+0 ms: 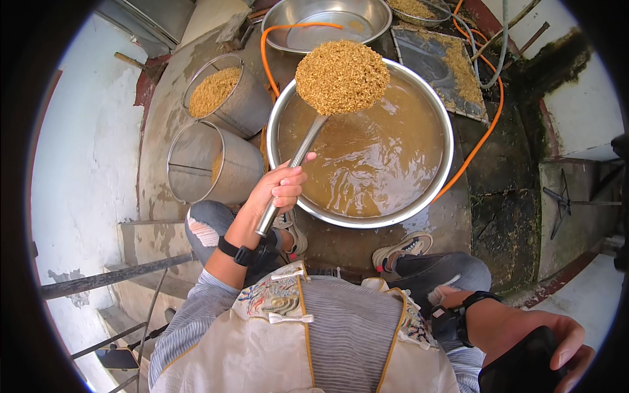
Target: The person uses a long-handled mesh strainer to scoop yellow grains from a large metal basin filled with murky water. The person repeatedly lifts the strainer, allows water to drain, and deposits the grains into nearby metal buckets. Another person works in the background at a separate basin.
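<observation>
My left hand (282,184) is closed round the metal handle of a ladle or skimmer (307,140). Its round head is heaped with wet golden-brown grain (342,77) and is held over the far part of a wide steel basin (448,147). Brown, cloudy water (363,162) fills much of that basin, with light glinting on its surface. At the lower right, my right hand (545,339) grips a black object (523,363), perhaps a phone, partly cut off by the picture's edge. Both wrists wear black straps.
Two mesh baskets (241,167) of grain lie tilted at the left. Beyond stands another steel basin (327,46) with an orange hose (464,169) running into it and round the right side. A grain-strewn tray (422,64) lies at the upper right. Steps (147,245) and metal rails are at the left.
</observation>
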### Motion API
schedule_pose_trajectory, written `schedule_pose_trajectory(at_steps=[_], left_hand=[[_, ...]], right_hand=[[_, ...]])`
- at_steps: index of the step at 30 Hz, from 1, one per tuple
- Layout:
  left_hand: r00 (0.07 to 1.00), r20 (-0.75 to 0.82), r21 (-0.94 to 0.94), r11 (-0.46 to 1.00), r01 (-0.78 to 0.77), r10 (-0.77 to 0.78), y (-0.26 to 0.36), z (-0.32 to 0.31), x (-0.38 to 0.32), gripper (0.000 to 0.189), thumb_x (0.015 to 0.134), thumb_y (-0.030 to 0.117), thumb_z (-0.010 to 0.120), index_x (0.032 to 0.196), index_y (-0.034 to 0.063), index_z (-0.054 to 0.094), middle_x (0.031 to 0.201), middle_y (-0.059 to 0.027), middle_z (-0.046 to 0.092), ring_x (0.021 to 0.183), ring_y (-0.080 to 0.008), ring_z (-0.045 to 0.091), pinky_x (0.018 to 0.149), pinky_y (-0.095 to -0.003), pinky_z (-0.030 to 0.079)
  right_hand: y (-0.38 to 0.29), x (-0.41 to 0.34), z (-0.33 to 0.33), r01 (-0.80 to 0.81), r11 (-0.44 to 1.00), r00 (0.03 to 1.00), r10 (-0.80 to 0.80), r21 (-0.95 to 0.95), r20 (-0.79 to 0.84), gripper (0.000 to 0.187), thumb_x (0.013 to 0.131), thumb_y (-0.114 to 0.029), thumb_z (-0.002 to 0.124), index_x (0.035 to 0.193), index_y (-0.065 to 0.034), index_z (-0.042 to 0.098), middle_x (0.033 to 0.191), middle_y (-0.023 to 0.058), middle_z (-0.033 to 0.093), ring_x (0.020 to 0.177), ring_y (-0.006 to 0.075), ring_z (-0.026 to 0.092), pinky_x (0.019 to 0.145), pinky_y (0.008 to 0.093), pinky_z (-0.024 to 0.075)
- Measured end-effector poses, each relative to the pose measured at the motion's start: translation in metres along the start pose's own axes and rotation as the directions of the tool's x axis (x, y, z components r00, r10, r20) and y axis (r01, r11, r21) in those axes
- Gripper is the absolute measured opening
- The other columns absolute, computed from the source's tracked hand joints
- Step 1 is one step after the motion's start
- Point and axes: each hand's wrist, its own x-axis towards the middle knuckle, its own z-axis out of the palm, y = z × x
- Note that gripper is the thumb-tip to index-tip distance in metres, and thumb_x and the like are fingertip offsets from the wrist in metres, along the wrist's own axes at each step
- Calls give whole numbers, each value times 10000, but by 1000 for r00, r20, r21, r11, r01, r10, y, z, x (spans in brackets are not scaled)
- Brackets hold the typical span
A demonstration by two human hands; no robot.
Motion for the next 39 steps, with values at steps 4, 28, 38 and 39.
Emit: schedule_pose_trajectory(at_steps=[4, 28, 38, 39], left_hand=[[1000, -1, -20, 1000, 2, -2, -3, -1, -1, 438, 1010, 69, 343, 1440, 36, 270, 654, 20, 366, 412, -15, 355, 302, -182, 356], [1000, 20, -58, 998, 6, -5, -3, -2, -6, 418, 1011, 78, 355, 1424, 46, 300, 653, 21, 370, 407, -21, 354, 300, -190, 339], [996, 75, -108, 994, -34, 42, 4, -13, -23, 411, 1005, 78, 378, 1412, 54, 322, 667, 16, 376, 411, -27, 352, 303, -204, 338], [996, 76, -129, 991, -33, 43, 6, -14, -26, 415, 1005, 78, 376, 1416, 54, 316, 671, 15, 378, 412, -27, 354, 304, -205, 338]], right_hand=[[-1, 0, -1, 3, 1000, 1000, -3, -17, 10, 365, 859, -257, 629, 1217, -250, 556, 1315, -24, 489, 1075, 182, 510, 757, 378, 421], [-1, -1, 0, -9, 998, 1000, 9, 64, -6, 405, 824, -266, 663, 1216, -242, 562, 1325, -27, 480, 1080, 187, 499, 755, 387, 412], [6, -11, 12, 7, 997, 998, -2, 78, -61, 407, 847, -283, 632, 1241, -235, 541, 1343, -21, 445, 1095, 207, 466, 770, 402, 395], [5, -12, 13, -10, 998, 998, 14, 64, -62, 406, 849, -289, 627, 1242, -240, 540, 1343, -21, 439, 1093, 210, 461, 770, 404, 395]])
